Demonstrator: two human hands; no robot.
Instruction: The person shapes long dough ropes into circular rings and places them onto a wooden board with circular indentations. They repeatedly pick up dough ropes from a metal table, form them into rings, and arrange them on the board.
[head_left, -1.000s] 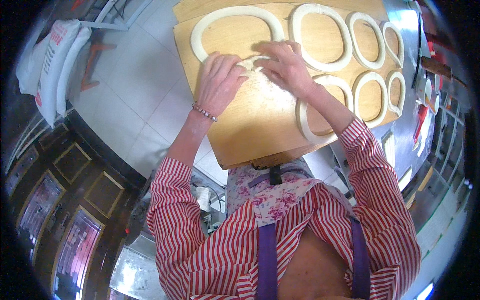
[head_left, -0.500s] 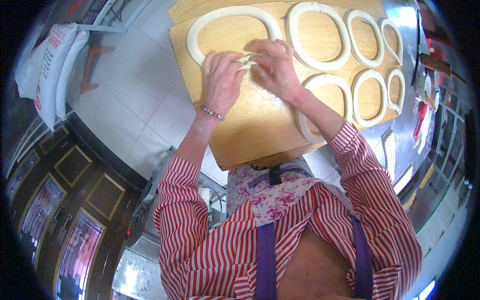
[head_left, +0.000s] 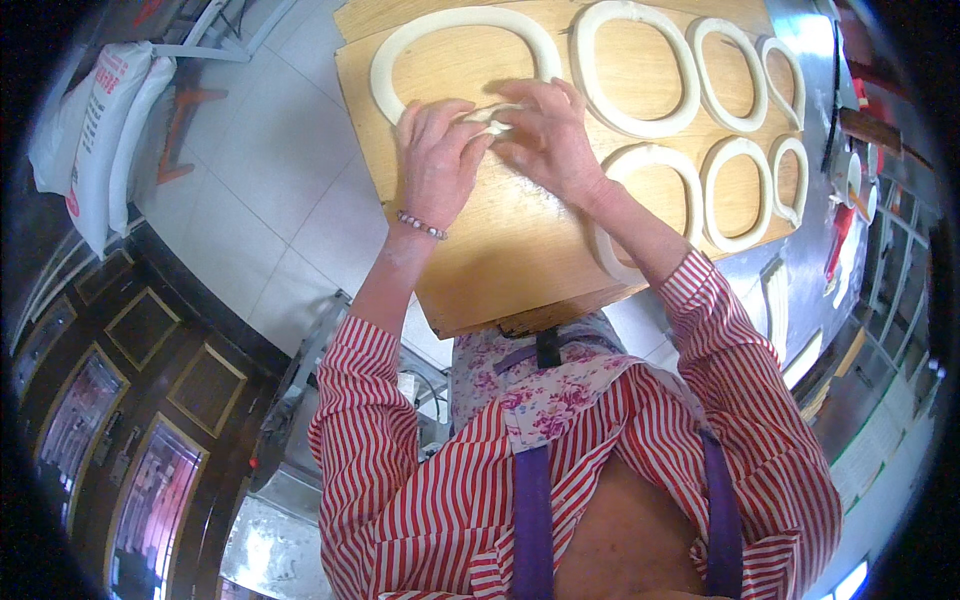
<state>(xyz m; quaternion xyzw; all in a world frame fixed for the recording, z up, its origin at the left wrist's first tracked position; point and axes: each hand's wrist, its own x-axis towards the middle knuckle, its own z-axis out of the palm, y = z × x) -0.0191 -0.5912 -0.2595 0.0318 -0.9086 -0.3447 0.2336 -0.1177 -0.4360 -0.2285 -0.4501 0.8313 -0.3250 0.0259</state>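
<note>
A pale dough ring lies at the far left of a wooden board. Its near side runs between my two hands, where the dough ends meet and overlap. My left hand, with a beaded bracelet at the wrist, has its fingers closed on the left part of that joint. My right hand pinches the dough from the right, thumb and fingers curled round it. A small tip of dough pokes out between the hands. The fingers hide most of the joint.
Several finished-looking dough rings lie in two rows to the right, the nearest being one ring beside my right forearm. A metal table with bowls and a red-handled tool extends beyond the board. White sacks stand at the far left.
My hands stay at the joint of the dough ring. The left hand has shifted slightly left, and a little more dough shows between the fingers.
</note>
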